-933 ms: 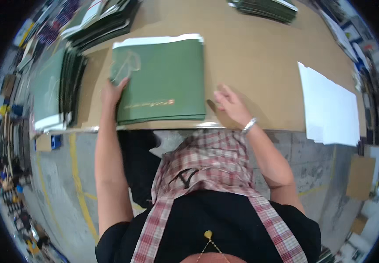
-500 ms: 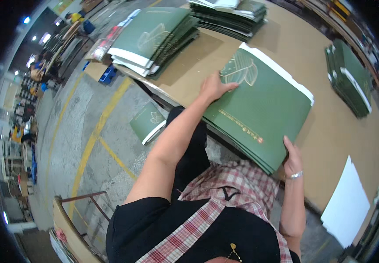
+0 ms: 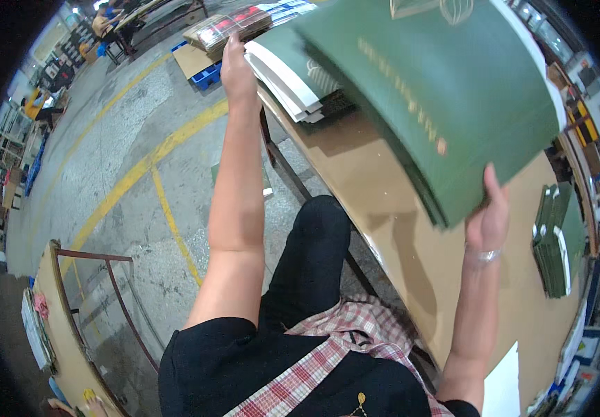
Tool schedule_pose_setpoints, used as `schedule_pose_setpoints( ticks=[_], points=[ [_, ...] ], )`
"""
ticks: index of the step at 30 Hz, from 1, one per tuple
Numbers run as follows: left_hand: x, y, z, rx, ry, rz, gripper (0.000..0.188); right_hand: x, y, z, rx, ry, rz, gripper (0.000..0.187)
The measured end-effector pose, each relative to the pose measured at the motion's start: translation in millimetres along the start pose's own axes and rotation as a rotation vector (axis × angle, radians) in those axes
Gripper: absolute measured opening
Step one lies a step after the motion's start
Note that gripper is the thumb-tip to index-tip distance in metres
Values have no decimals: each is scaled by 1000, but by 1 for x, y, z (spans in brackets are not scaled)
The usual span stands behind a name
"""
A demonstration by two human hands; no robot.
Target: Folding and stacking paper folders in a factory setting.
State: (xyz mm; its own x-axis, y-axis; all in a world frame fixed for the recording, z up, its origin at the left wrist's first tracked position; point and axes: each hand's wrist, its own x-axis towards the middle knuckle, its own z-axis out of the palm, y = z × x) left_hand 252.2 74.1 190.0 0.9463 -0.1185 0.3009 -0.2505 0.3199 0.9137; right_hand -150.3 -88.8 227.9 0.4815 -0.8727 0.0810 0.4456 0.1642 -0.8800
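Observation:
My right hand (image 3: 489, 215) grips the lower right corner of a stack of folded green card sheets (image 3: 466, 90), its thumb on top. This stack has gold print and a white flap along its far edge. It is raised and tilted over the table, partly in front of another green pile. At that other pile of folded green sheets (image 3: 282, 45), on the table's left end, my left hand (image 3: 239, 69) is against the outer edge, fingers stretched upward. The pile's white flaps face me. Whether the left fingers press on it is hard to see.
The brown-topped table (image 3: 411, 278) runs diagonally. Another green pile (image 3: 555, 240) lies at its right, with a white sheet (image 3: 503, 382) nearer me. A blue crate (image 3: 206, 76) sits beyond the left end. A metal-framed trolley (image 3: 70, 320) stands on my left; people work far off.
The stack has been lifted and carried away from me, toward the left pile. My left hand has let go of it and moved left to that pile; my right hand still holds it.

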Motion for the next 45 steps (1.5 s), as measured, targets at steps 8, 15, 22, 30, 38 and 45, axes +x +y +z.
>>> schedule_pose_setpoints(
  ticks=[8, 15, 22, 30, 38, 45],
  points=[
    [-10, -74, -48, 124, 21, -216, 72, 147, 22, 160, 258, -228, -58, 29],
    [11, -95, 4, -7, 58, -17, 71, 213, 187, 203, -13, 120, 168, 38],
    [-1, -136, 47, 768, -100, -316, 88, 194, 252, 169, -320, 188, 478, 46],
    [7, -108, 73, 668, -79, -306, 81, 185, 167, 146, -560, 5, 510, 75],
    [17, -98, 88, 958, 9, 41, 84, 69, 104, -14, -968, -173, -112, 58],
    [101, -60, 178, 1389, -471, 497, 65, -142, 79, -189, -1723, 29, 6, 51]
  ],
)
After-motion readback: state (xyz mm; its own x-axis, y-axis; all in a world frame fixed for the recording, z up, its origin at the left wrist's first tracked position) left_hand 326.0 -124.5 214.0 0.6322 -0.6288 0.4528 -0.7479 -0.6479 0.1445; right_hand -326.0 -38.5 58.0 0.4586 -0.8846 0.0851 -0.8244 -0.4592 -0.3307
